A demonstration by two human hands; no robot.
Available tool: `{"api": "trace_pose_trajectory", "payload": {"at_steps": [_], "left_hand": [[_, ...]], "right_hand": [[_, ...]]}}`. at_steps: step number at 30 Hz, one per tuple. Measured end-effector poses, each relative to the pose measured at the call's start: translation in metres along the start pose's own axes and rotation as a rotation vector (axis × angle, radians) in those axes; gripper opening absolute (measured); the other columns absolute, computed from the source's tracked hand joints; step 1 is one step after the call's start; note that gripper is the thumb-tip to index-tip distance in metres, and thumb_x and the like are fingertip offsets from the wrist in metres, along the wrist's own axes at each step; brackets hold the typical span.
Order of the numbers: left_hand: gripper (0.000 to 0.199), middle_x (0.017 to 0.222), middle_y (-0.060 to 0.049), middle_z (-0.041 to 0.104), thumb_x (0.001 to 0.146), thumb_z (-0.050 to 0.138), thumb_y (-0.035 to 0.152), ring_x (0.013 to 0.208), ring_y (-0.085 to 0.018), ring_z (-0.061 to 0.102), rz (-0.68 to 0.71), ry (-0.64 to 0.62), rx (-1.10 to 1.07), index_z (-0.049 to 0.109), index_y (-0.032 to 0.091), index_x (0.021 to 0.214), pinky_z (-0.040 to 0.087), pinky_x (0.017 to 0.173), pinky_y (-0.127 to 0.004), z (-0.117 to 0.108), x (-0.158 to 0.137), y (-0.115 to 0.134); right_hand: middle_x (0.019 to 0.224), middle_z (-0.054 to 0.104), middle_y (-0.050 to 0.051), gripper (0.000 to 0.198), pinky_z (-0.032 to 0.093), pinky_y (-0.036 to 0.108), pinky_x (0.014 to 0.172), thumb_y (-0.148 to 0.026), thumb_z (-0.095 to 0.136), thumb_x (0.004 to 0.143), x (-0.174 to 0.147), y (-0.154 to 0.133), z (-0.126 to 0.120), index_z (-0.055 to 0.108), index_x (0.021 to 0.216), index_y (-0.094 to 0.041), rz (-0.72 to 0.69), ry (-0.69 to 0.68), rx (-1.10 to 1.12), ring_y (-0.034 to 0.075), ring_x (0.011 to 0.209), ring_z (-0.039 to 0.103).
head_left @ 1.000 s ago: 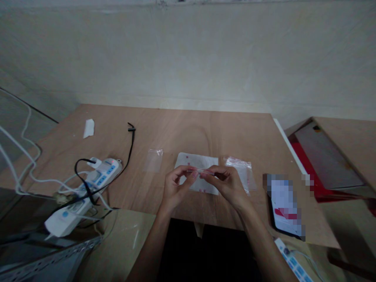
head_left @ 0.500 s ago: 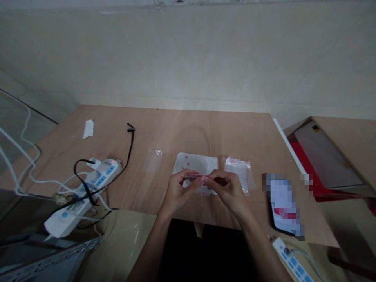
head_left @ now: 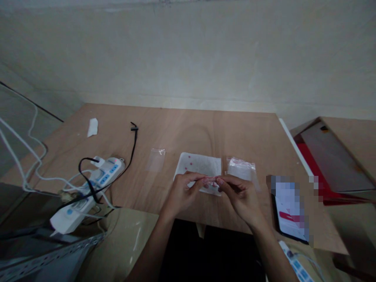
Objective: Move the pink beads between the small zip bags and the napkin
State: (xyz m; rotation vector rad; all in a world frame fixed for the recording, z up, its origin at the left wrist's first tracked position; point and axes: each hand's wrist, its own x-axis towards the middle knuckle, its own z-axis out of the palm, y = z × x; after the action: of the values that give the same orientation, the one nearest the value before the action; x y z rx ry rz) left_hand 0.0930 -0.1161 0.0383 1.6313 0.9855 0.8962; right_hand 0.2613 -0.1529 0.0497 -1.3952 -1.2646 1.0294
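Note:
Between my two hands is a small clear zip bag [head_left: 210,181] with a pinkish top edge, held over a white sheet. My left hand [head_left: 188,192] pinches its left end between thumb and fingers. The right end is pinched by my right hand [head_left: 236,192]. Reddish specks show near the bag; whether they lie inside it or on the sheet beneath I cannot tell. The white sheet [head_left: 205,162], with several small red dots, lies flat under the hands. Just right of it is a stack of clear zip bags [head_left: 241,168], partly covered by my right hand.
A single clear bag [head_left: 156,159] lies left of the sheet. Farther left are a power strip [head_left: 113,172] with tangled cables, a black cable [head_left: 135,143] and a white scrap [head_left: 93,127]. A phone [head_left: 289,211] lies at right, above a second power strip [head_left: 298,264].
My hands have moved slightly apart, and the bag's edge now shows stretched between them. The whole view has shifted a little, so the table things appear farther right.

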Motion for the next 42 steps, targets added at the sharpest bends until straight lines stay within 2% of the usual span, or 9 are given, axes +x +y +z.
{"api": "trace_pose_trajectory", "payload": {"at_steps": [2,6,8,11,14,18,25,33,42], "left_hand": [[0.032,0.082,-0.004,0.077,0.092,0.05,0.039,0.078,-0.018,0.072,-0.024,0.039,0.074,0.075,0.02,0.083,0.055,0.076,-0.029,-0.013,0.003,-0.011],[0.046,0.106,-0.013,0.072,0.089,0.047,0.051,0.103,-0.025,0.067,-0.191,0.618,0.48,0.069,0.013,0.104,0.052,0.09,-0.039,-0.051,0.018,-0.042],[0.069,0.124,-0.026,0.061,0.079,0.06,0.055,0.119,-0.036,0.056,-0.266,0.735,0.592,0.057,0.002,0.123,0.042,0.1,-0.051,-0.069,0.028,-0.056],[0.082,0.133,-0.03,0.052,0.068,0.07,0.057,0.128,-0.045,0.044,-0.374,0.746,0.743,0.054,0.0,0.125,0.03,0.106,-0.06,-0.086,0.041,-0.074],[0.066,0.132,-0.025,0.056,0.07,0.068,0.056,0.126,-0.042,0.046,-0.435,0.68,0.886,0.062,0.008,0.114,0.032,0.106,-0.057,-0.091,0.048,-0.086],[0.057,0.122,-0.021,0.063,0.073,0.066,0.05,0.119,-0.038,0.054,-0.423,0.68,0.949,0.064,0.01,0.112,0.039,0.102,-0.05,-0.09,0.048,-0.091],[0.06,0.115,-0.017,0.069,0.075,0.065,0.052,0.11,-0.032,0.063,-0.231,0.722,0.809,0.063,0.011,0.118,0.046,0.098,-0.043,-0.08,0.027,-0.079],[0.051,0.111,-0.017,0.07,0.074,0.071,0.044,0.103,-0.031,0.066,0.031,0.687,0.675,0.063,0.014,0.114,0.051,0.093,-0.046,-0.065,-0.011,-0.081],[0.052,0.113,-0.013,0.068,0.074,0.071,0.041,0.106,-0.03,0.064,0.027,0.622,0.601,0.058,0.02,0.12,0.049,0.095,-0.048,-0.057,-0.015,-0.084]], "right_hand": [[0.076,0.076,0.006,0.026,0.054,0.029,0.06,-0.04,0.062,0.082,0.002,-0.004,-0.004,0.078,0.085,-0.02,0.028,-0.016,-0.001,0.02,0.069,0.068],[0.066,0.072,0.003,0.032,0.05,0.027,0.054,-0.04,0.066,0.079,0.012,0.003,-0.027,0.073,0.1,-0.017,0.055,0.148,-0.012,0.016,0.059,0.063],[0.064,0.069,0.003,0.038,0.048,0.026,0.05,-0.042,0.067,0.076,0.021,0.018,-0.044,0.069,0.103,-0.015,0.053,0.256,-0.073,0.014,0.052,0.06],[0.07,0.07,0.007,0.042,0.047,0.029,0.05,-0.046,0.061,0.078,0.034,0.046,-0.072,0.067,0.104,-0.013,0.075,0.346,-0.296,0.016,0.049,0.059],[0.082,0.071,0.015,0.047,0.051,0.039,0.061,-0.047,0.053,0.082,0.044,0.061,-0.088,0.069,0.106,-0.01,0.069,0.408,-0.618,0.024,0.063,0.065],[0.111,0.064,0.023,0.049,0.05,0.049,0.082,-0.045,0.05,0.087,0.049,0.052,-0.069,0.068,0.113,-0.007,-0.173,0.606,-0.897,0.033,0.096,0.062],[0.094,0.072,0.011,0.026,0.053,0.033,0.081,-0.012,0.052,0.089,0.072,0.048,0.042,0.073,0.102,-0.017,-0.328,-0.099,-0.8,0.021,0.088,0.066],[0.096,0.071,0.013,0.018,0.051,0.036,0.085,-0.01,0.056,0.088,0.083,0.062,0.067,0.073,0.09,-0.015,-0.335,-0.231,-0.819,0.024,0.095,0.063],[0.087,0.073,0.01,0.015,0.05,0.034,0.083,-0.01,0.058,0.086,0.076,0.049,0.077,0.072,0.087,-0.015,-0.361,-0.347,-0.819,0.022,0.09,0.064]]}}
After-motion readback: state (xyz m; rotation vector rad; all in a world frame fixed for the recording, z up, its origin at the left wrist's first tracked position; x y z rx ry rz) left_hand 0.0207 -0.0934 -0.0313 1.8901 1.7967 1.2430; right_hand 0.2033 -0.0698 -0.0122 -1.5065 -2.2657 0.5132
